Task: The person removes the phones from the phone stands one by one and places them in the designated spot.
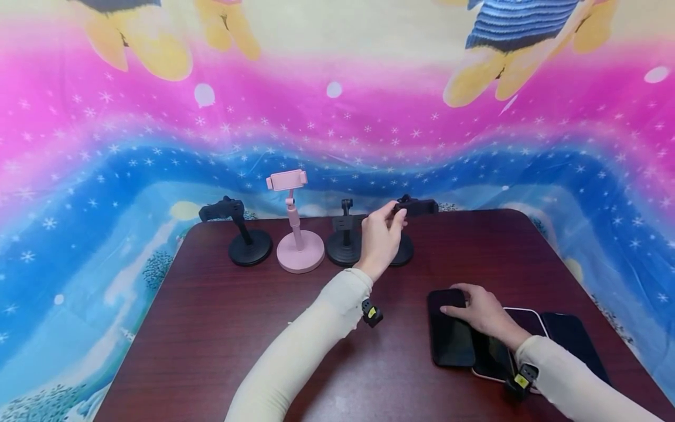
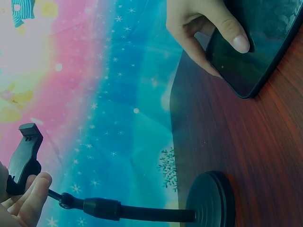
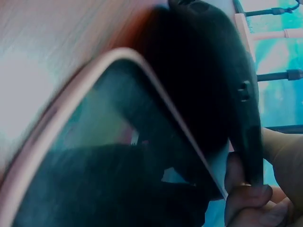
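My left hand pinches the clamp head of a black phone stand, the rightmost in the row. The stand's round base rests on the table. My right hand grips a black-cased phone by its upper end, with the thumb on the screen. In the right wrist view, this phone is tilted and apart from a pale-rimmed phone beneath it. To the right lie a white-rimmed phone and a dark phone, partly hidden by the right wrist.
Along the back of the brown table stand a black phone stand, a pink one and another black one, partly behind my left hand. A colourful cloth hangs behind the table edge.
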{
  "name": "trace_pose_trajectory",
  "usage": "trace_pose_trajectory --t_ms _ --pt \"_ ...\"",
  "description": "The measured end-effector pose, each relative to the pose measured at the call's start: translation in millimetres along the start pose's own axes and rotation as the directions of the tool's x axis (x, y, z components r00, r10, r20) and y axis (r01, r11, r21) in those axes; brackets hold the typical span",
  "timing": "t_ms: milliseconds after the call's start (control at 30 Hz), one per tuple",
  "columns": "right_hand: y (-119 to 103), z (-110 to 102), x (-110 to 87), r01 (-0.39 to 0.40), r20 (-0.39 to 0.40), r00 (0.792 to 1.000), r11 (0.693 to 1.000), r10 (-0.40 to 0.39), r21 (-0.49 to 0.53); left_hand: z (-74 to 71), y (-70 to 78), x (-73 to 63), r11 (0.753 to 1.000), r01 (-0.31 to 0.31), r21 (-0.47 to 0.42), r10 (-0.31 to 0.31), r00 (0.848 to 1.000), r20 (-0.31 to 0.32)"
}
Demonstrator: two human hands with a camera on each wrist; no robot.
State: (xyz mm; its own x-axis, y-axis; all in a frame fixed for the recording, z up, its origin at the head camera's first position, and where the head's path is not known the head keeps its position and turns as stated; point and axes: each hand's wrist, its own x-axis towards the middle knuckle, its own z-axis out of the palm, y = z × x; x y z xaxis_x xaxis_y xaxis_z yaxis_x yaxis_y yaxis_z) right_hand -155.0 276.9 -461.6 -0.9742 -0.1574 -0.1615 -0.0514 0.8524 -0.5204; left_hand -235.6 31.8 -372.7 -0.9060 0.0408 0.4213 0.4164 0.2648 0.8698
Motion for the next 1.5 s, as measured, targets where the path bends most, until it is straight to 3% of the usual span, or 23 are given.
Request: trace_pose_trajectory --t_ms 367,633,967,1500 --pt "4 0 -0.9 -0.002 0.006 1.000 0.996 0.003 -0.085 0.6 0.3 -0.7 1.000 0.001 0.010 0.000 1.000 -0.007" --pt "3 1 -3.4 -0.032 0.019 0.999 0.997 0.033 -0.077 0.6 0.9 -1.8 1.000 0.031 0.000 -0.031 1.000 0.007" --pt "2 5 -3.1 -0.032 -0.035 0.999 0.997 0.030 -0.066 1.0 4.1 -3.0 0.998 0.053 -0.027 -0.053 0.998 0.020" --pt "-6 11 -6.6 -0.029 -0.049 0.999 0.992 0.024 -0.122 0.7 4.4 -5.0 0.999 0.051 -0.009 -0.051 0.999 0.019"
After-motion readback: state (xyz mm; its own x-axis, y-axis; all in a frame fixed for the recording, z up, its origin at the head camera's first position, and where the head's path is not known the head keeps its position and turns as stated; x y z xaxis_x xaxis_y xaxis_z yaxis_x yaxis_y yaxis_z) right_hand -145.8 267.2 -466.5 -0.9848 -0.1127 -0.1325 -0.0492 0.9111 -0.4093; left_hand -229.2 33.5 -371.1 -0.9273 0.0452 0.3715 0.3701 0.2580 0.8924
